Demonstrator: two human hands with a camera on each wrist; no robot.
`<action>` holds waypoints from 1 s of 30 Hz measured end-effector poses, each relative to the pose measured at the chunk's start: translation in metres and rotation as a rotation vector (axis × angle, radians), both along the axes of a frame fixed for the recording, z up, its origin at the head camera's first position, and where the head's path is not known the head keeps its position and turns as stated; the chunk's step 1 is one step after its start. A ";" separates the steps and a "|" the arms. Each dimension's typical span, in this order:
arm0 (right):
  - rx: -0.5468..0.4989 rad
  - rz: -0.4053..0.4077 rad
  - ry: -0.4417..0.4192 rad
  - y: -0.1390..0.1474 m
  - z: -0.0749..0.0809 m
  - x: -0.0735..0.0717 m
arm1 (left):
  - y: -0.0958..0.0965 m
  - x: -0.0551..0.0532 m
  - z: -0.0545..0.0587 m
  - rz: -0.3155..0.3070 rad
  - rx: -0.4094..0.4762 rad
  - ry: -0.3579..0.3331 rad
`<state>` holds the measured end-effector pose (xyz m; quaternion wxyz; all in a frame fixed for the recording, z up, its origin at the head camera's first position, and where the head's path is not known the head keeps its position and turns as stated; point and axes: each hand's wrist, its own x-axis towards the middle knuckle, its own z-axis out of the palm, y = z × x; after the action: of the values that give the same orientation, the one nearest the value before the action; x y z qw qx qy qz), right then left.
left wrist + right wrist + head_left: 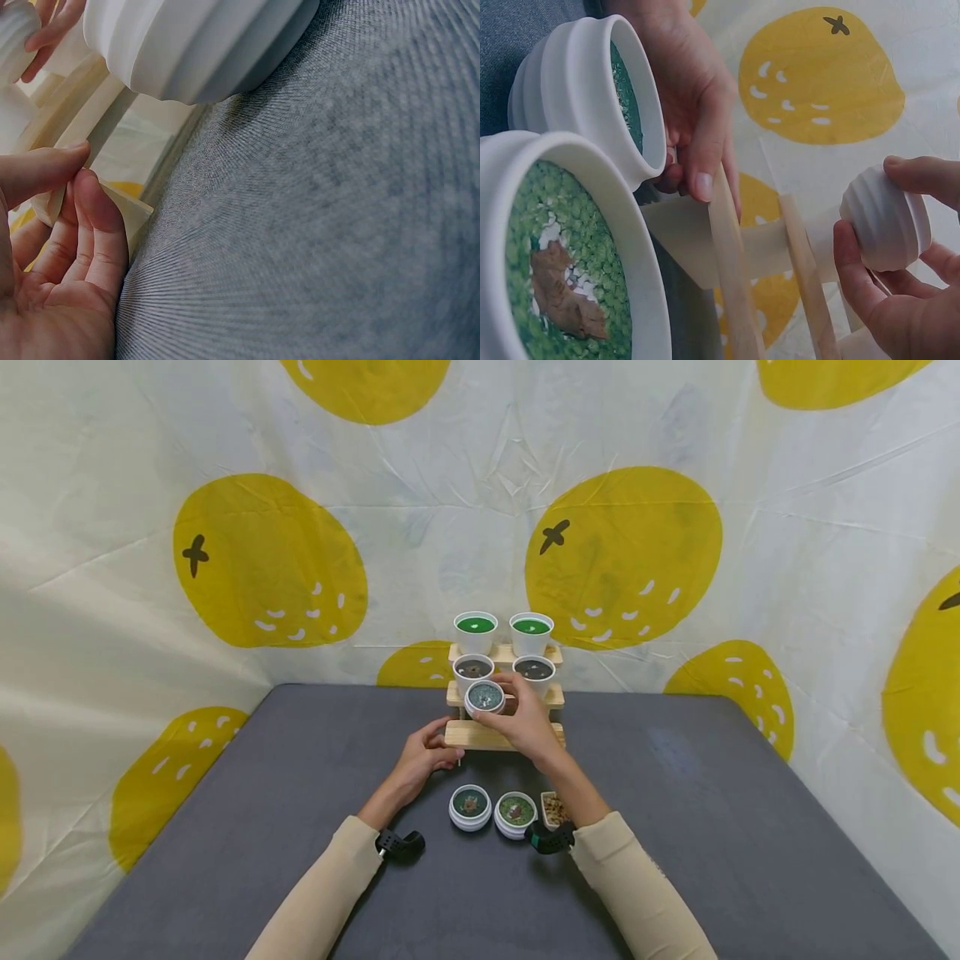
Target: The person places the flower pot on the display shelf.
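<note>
- Here's the right hand (528, 720), up in front of the wooden stand (502, 653), and its grip is pinching a white ribbed pot (485, 697), thumb on one side, fingers on the other
- That pot, grey-blue on top, sits in the air over the lowest step (480, 737), tilted so its open top faces the head camera; whether its base touches wood, I cannot tell
- Over to the left hand (423, 756), low at the stand's left end, grip pinching the end of that lowest step, thumb laid on the edge and fingers curled beneath
- Up on the top step, two white pots side by side, the left green pot (476, 625) and the right green pot (532, 627)
- One step down, the left dark pot (472, 668) and the right dark pot (534, 669), both partly behind the right hand's action
- On the grey bench (337, 727) before the stand, a teal-topped pot (470, 807) just beside a green-topped pot (515, 814), each with a brown piece inside
- And right of those, a small dish (543, 810) of brownish bits, partly covered by the right forearm
- Behind it all, a pale cloth (457, 552) printed with big yellow fruit
</note>
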<state>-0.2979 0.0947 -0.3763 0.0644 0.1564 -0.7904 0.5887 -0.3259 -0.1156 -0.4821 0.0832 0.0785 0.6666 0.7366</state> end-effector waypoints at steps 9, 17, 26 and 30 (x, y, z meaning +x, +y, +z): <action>0.014 0.004 0.013 -0.001 -0.002 0.000 | 0.001 -0.001 0.000 -0.003 -0.002 -0.010; -0.009 0.014 -0.011 -0.006 -0.004 0.002 | 0.000 0.001 0.002 -0.009 0.010 -0.011; 0.014 -0.017 -0.026 -0.009 -0.009 0.001 | 0.000 0.001 0.000 -0.004 0.021 -0.002; 0.037 -0.037 -0.031 -0.010 -0.011 0.000 | 0.000 0.001 0.000 -0.007 0.017 0.004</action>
<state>-0.2975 0.0850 -0.3876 0.0599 0.1338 -0.8047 0.5753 -0.3246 -0.1157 -0.4818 0.0837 0.0829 0.6604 0.7416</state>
